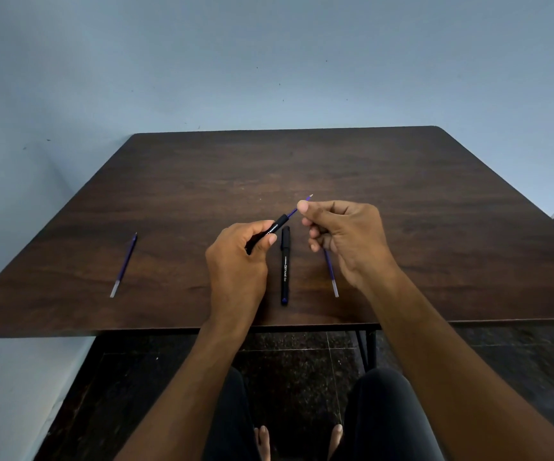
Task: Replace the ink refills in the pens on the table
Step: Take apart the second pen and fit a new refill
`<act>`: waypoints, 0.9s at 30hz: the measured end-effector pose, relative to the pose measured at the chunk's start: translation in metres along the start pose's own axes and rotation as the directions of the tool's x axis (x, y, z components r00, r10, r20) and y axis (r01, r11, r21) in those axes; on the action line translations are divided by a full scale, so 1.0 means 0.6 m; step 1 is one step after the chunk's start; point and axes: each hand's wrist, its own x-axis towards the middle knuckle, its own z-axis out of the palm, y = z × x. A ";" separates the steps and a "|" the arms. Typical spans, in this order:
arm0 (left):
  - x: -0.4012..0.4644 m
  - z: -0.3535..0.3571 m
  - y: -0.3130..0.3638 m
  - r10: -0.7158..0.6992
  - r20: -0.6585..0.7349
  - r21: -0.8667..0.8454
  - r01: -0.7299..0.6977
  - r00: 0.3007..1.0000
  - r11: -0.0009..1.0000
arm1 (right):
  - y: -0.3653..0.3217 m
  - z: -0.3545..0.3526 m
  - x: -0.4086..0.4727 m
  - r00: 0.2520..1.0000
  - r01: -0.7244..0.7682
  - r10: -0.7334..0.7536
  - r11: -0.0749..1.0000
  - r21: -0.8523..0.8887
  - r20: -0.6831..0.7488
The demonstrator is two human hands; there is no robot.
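My left hand (pixel 240 257) grips a black pen barrel (pixel 274 229) that points up and to the right. A blue refill (pixel 293 212) sticks out of the barrel's open end, and my right hand (pixel 342 234) pinches it near its tip between thumb and forefinger. A second black pen (pixel 285 266) lies capped on the table between my hands. One loose blue refill (pixel 124 266) lies at the left. Another loose refill (pixel 331 274) lies under my right hand, partly hidden by it.
The dark wooden table (pixel 402 201) stands against a pale blue wall, with its near edge just above my knees. Dark speckled floor and a black table leg (pixel 368 347) show below the edge.
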 end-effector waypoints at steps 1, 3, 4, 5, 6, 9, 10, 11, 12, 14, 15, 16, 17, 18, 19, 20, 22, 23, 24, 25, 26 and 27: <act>0.002 -0.006 -0.001 -0.002 -0.012 0.011 0.003 1.000 1.000 | -0.002 0.001 0.000 1.000 0.008 -0.008 1.000 -0.029 0.013; 0.009 -0.025 -0.009 -0.013 -0.057 0.038 0.015 0.998 0.999 | -0.004 0.005 0.002 0.999 0.024 -0.019 0.991 -0.133 0.038; 0.014 -0.036 -0.016 -0.021 -0.080 0.052 0.025 0.997 0.998 | -0.003 0.008 0.004 0.999 0.034 -0.025 0.982 -0.188 0.048; 0.019 -0.047 -0.023 -0.031 -0.094 0.067 0.037 0.995 0.997 | -0.002 0.013 0.004 0.998 0.042 -0.030 0.971 -0.234 0.056; 0.022 -0.058 -0.030 -0.041 -0.099 0.080 0.049 0.994 0.996 | -0.001 0.019 0.004 0.998 0.047 -0.031 0.959 -0.278 0.062; 0.028 -0.083 -0.048 -0.073 -0.096 0.107 0.084 0.993 0.991 | 0.005 0.043 0.003 0.997 0.044 -0.016 0.905 -0.424 0.070; 0.029 -0.088 -0.054 -0.080 -0.094 0.112 0.091 0.992 0.990 | 0.008 0.050 0.003 0.997 0.050 -0.018 0.876 -0.480 0.071; 0.030 -0.092 -0.058 -0.084 -0.092 0.119 0.095 0.992 0.988 | 0.011 0.056 0.003 0.997 0.064 -0.026 0.836 -0.545 0.078; 0.030 -0.096 -0.062 -0.086 -0.089 0.129 0.097 0.992 0.987 | 0.014 0.064 0.003 0.995 0.086 -0.034 0.786 -0.612 0.096; 0.032 -0.100 -0.068 -0.088 -0.084 0.151 0.100 0.993 0.983 | 0.017 0.084 0.002 0.990 0.121 -0.031 0.677 -0.726 0.136; 0.033 -0.101 -0.070 -0.092 -0.081 0.157 0.104 0.992 0.982 | 0.018 0.095 0.003 0.989 0.126 -0.016 0.624 -0.771 0.149; 0.033 -0.102 -0.071 -0.100 -0.075 0.157 0.111 0.992 0.981 | 0.019 0.106 0.003 0.988 0.121 0.010 0.568 -0.814 0.153; 0.033 -0.102 -0.072 -0.112 -0.068 0.153 0.122 0.991 0.981 | 0.022 0.117 0.002 0.988 0.109 0.040 0.505 -0.856 0.150; 0.033 -0.102 -0.074 -0.124 -0.057 0.145 0.131 0.991 0.981 | 0.025 0.129 0.000 0.988 0.106 0.053 0.431 -0.896 0.142; 0.032 -0.101 -0.075 -0.134 -0.042 0.138 0.139 0.990 0.981 | 0.030 0.140 -0.004 0.990 0.118 0.037 0.346 -0.931 0.139; 0.032 -0.101 -0.077 -0.141 -0.027 0.134 0.143 0.990 0.981 | 0.035 0.148 -0.007 0.990 0.139 -0.003 0.259 -0.956 0.143; 0.030 -0.101 -0.080 -0.146 -0.014 0.125 0.147 0.989 0.981 | 0.046 0.159 -0.017 0.985 0.160 -0.082 0.138 -0.978 0.149; 0.030 -0.101 -0.082 -0.149 -0.015 0.116 0.150 0.989 0.982 | 0.050 0.163 -0.020 0.985 0.158 -0.090 0.116 -0.981 0.148; 0.031 -0.101 -0.084 -0.154 -0.017 0.106 0.155 0.988 0.982 | 0.053 0.167 -0.022 0.987 0.152 -0.074 0.117 -0.982 0.144; 0.031 -0.101 -0.086 -0.159 -0.014 0.098 0.160 0.987 0.982 | 0.054 0.170 -0.023 0.990 0.141 -0.041 0.125 -0.982 0.137; 0.032 -0.101 -0.087 -0.162 -0.006 0.096 0.161 0.987 0.982 | 0.055 0.171 -0.022 0.991 0.132 -0.010 0.132 -0.982 0.132; 0.032 -0.101 -0.088 -0.161 0.006 0.100 0.160 0.987 0.982 | 0.055 0.173 -0.022 0.992 0.126 0.014 0.138 -0.982 0.129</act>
